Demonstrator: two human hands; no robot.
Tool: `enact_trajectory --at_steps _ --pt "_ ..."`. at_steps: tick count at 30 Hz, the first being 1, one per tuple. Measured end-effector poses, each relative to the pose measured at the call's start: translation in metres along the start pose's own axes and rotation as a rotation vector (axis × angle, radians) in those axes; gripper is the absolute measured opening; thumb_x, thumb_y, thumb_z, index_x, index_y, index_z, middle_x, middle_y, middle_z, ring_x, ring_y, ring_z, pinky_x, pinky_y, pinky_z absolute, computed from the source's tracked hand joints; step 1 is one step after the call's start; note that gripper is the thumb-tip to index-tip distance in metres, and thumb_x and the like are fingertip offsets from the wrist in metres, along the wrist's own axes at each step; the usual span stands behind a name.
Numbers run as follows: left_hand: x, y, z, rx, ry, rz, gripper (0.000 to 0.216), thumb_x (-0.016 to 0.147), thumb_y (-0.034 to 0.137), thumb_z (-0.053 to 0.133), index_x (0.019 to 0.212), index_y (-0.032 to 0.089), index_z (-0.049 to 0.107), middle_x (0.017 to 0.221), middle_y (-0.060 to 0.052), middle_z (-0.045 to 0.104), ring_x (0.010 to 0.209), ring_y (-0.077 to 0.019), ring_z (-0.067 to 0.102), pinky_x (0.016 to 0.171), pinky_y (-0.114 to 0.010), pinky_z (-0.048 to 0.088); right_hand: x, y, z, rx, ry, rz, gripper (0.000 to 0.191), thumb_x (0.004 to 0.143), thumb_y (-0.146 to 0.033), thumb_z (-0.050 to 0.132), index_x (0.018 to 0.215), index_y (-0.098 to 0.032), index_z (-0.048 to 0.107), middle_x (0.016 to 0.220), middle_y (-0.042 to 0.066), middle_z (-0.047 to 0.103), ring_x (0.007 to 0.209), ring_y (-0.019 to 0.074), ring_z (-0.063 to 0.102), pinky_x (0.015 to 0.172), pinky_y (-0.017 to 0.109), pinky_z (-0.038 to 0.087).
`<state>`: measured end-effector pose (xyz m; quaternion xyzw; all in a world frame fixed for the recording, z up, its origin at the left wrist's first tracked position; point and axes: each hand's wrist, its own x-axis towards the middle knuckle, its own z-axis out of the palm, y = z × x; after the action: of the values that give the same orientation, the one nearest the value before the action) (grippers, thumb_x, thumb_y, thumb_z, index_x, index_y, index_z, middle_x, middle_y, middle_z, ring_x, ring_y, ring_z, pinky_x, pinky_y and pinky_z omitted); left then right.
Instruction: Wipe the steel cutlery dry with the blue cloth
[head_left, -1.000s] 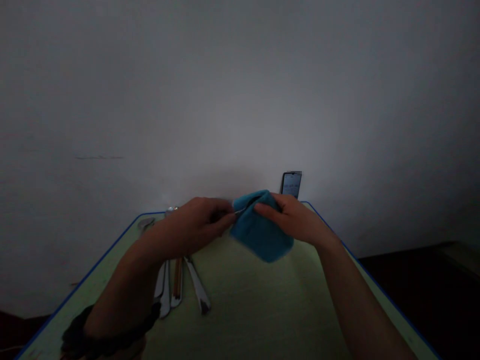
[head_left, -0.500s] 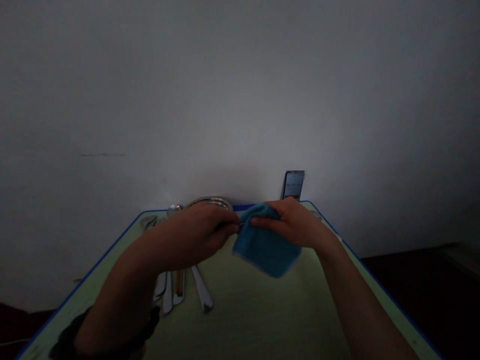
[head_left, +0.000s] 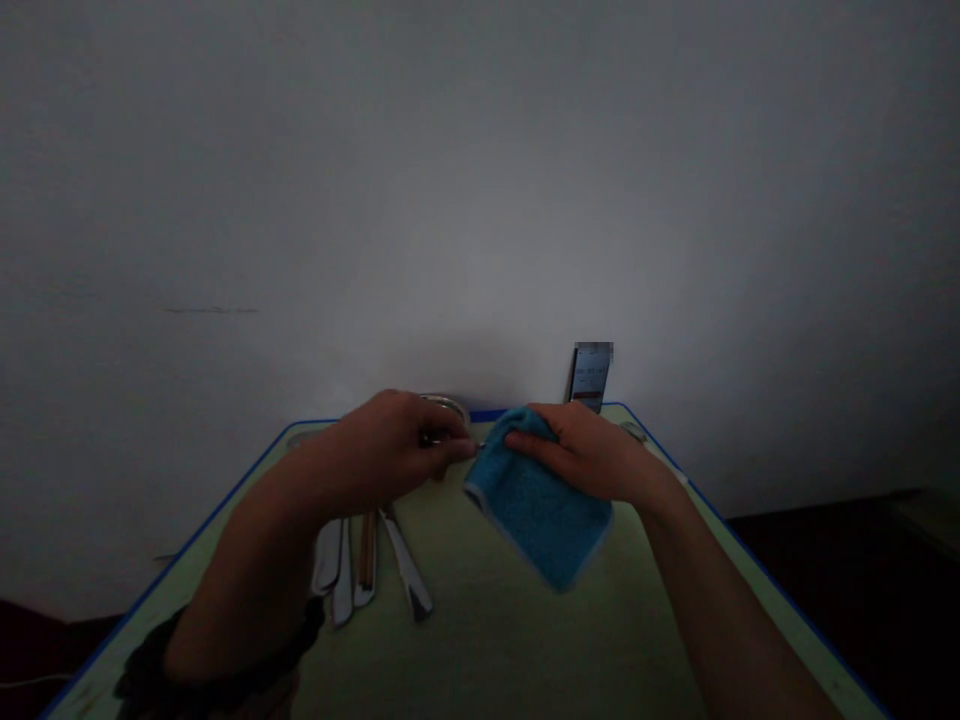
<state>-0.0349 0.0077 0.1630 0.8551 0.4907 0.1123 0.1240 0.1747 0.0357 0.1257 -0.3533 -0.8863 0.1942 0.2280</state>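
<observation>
My right hand (head_left: 592, 448) is closed on a blue cloth (head_left: 544, 515), whose loose corner hangs down over the table. Between the fingertips of my left hand (head_left: 397, 440) is a thin metal utensil (head_left: 481, 446). Its far end goes into the folded cloth, so its kind is hidden. Below my left wrist lie several flat metal cutlery handles (head_left: 342, 580), a pair of brown chopsticks (head_left: 367, 550) and a separate metal utensil (head_left: 409, 570) set at a slant. My left forearm covers their upper ends.
A round metal dish (head_left: 450, 403) stands by the wall behind my left hand, partly covered by it. A phone (head_left: 590, 378) leans on the wall at the back right. Beyond my right wrist lies a small shiny piece (head_left: 634, 431) near the blue-edged table's (head_left: 525, 650) right edge.
My left hand has turned and its fingers have lifted a little, still pinching the thin utensil. The cloth's loose corner hangs lower and my right hand has shifted slightly down. The view has moved slightly.
</observation>
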Motion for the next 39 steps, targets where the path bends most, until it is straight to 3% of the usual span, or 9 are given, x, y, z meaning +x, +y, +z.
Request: enact_trajectory --at_steps 3,5,8,12,20,27,31,39 --pt "0.001 -0.010 -0.002 0.043 0.091 -0.177 0.041 0.075 0.054 0.050 0.071 0.018 0.068 0.053 0.002 0.059 0.048 -0.0112 0.051 0.047 -0.021 0.031 -0.003 -0.002 -0.002 -0.015 -0.029 0.038 0.024 0.087 -0.037 0.039 0.088 -0.018 0.054 0.081 0.004 0.062 0.071 0.0149 0.056 0.064 0.027 0.039" --pt "0.001 -0.015 -0.002 0.072 0.124 -0.214 0.043 0.073 0.058 0.051 0.071 0.018 0.068 0.053 0.002 0.060 0.048 -0.0115 0.051 0.047 -0.022 0.030 -0.007 -0.002 -0.003 -0.047 -0.078 0.058 0.023 0.086 -0.035 0.040 0.096 -0.018 0.052 0.087 0.006 0.062 0.077 0.0171 0.057 0.067 0.029 0.041" --pt "0.002 -0.017 -0.002 0.114 0.145 -0.205 0.042 0.072 0.058 0.052 0.069 0.019 0.067 0.055 0.002 0.060 0.049 -0.0113 0.052 0.047 -0.021 0.029 -0.010 -0.001 -0.003 -0.063 -0.149 0.056 0.023 0.085 -0.029 0.041 0.104 -0.018 0.048 0.096 0.009 0.061 0.083 0.0193 0.056 0.072 0.032 0.041" --pt "0.002 -0.014 -0.002 0.150 0.168 -0.165 0.041 0.073 0.058 0.052 0.068 0.020 0.067 0.054 0.002 0.059 0.048 -0.0106 0.050 0.046 -0.021 0.028 -0.010 0.002 -0.003 -0.048 -0.129 0.050 0.020 0.086 -0.027 0.040 0.102 -0.018 0.048 0.099 0.009 0.060 0.086 0.0192 0.056 0.074 0.032 0.041" --pt "-0.002 -0.005 -0.004 0.099 0.229 -0.071 0.036 0.074 0.054 0.055 0.071 0.020 0.069 0.045 0.005 0.053 0.041 -0.0076 0.045 0.045 -0.018 0.030 -0.005 -0.001 -0.007 -0.039 0.003 -0.003 0.025 0.088 -0.036 0.039 0.082 -0.017 0.054 0.072 0.001 0.059 0.064 0.0114 0.054 0.059 0.024 0.037" --pt "0.001 -0.006 0.001 0.040 0.242 -0.083 0.038 0.073 0.055 0.055 0.071 0.019 0.069 0.048 0.004 0.056 0.043 -0.0080 0.045 0.044 -0.019 0.029 -0.005 -0.001 -0.007 -0.069 0.088 0.013 0.028 0.086 -0.040 0.041 0.072 -0.018 0.052 0.066 -0.001 0.056 0.061 0.0111 0.053 0.057 0.024 0.035" --pt "0.002 -0.010 0.003 0.047 0.254 -0.109 0.040 0.075 0.055 0.052 0.071 0.019 0.069 0.047 0.003 0.054 0.043 -0.0089 0.045 0.043 -0.020 0.028 -0.004 0.002 -0.006 -0.038 0.146 0.046 0.026 0.086 -0.041 0.041 0.081 -0.019 0.053 0.074 0.001 0.059 0.068 0.0138 0.055 0.062 0.026 0.037" --pt "-0.001 -0.009 0.000 0.062 0.281 -0.180 0.038 0.076 0.053 0.052 0.069 0.020 0.068 0.043 0.004 0.051 0.040 -0.0087 0.042 0.042 -0.021 0.026 -0.011 0.005 -0.006 0.148 0.087 0.086 0.024 0.087 -0.034 0.040 0.105 -0.020 0.047 0.097 0.005 0.059 0.085 0.0169 0.055 0.073 0.031 0.041"
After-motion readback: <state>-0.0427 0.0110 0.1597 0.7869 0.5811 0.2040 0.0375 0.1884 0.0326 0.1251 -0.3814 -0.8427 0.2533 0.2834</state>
